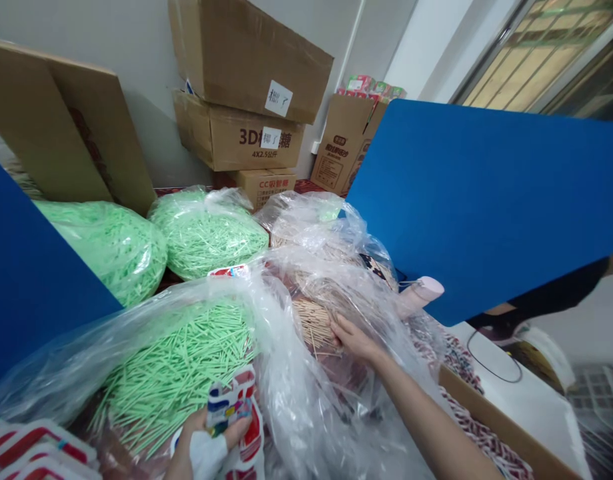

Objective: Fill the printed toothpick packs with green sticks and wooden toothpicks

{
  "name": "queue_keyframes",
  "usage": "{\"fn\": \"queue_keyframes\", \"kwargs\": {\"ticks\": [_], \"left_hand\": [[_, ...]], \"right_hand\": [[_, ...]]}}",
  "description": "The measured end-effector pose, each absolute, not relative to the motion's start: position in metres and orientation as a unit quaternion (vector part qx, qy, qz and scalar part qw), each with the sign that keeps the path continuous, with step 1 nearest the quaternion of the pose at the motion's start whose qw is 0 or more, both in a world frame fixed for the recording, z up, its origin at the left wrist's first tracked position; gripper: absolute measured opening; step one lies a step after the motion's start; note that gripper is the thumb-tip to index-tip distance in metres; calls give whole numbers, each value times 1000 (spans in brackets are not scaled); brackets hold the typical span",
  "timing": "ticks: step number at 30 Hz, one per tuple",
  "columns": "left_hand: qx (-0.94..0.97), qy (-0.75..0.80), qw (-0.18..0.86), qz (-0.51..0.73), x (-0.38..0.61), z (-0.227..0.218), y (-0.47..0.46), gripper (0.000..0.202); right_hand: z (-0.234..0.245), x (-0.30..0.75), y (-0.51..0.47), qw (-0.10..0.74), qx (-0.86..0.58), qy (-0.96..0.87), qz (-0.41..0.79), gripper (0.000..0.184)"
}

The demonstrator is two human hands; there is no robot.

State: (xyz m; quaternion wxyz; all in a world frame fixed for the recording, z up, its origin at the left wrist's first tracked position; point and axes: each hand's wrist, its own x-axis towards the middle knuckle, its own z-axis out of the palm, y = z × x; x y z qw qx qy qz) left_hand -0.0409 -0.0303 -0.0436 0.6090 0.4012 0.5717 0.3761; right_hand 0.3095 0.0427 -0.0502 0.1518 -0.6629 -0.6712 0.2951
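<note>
My left hand [214,440], with a white covering on part of it, grips a small printed packet [229,403] in white, red and blue. It is in front of a heap of thin light-green sticks [181,373] lying in an opened clear plastic bag. To the right, my right hand [354,340] reaches into another clear bag [296,393]. Its fingers close at the edge of a pile of tan sticks [314,323]; the exact number held does not show. More red-and-white packets [41,450] lie at the lower left.
Two tied bags of green sticks [206,230] lie behind. Cardboard boxes [256,63] are stacked against the wall. Blue panels [486,207] stand at both sides. At right are a pale pink cylinder [422,292] and a carton [506,427] of striped pieces. Someone's dark sleeve [561,293] shows beyond.
</note>
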Motion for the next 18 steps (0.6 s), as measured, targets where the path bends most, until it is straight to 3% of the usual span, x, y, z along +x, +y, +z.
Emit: {"fn": "queue_keyframes", "kwargs": {"ticks": [5, 9, 18], "left_hand": [[403, 560, 626, 364, -46, -34, -31, 31], [409, 548, 645, 341, -47, -35, -31, 29], [394, 579, 598, 388, -51, -49, -36, 32]], "right_hand": [[-68, 299, 20, -15, -670, -717, 191, 21], [-81, 282, 12, -95, -675, -720, 129, 24], [-67, 301, 18, -98, -690, -709, 107, 21]]}}
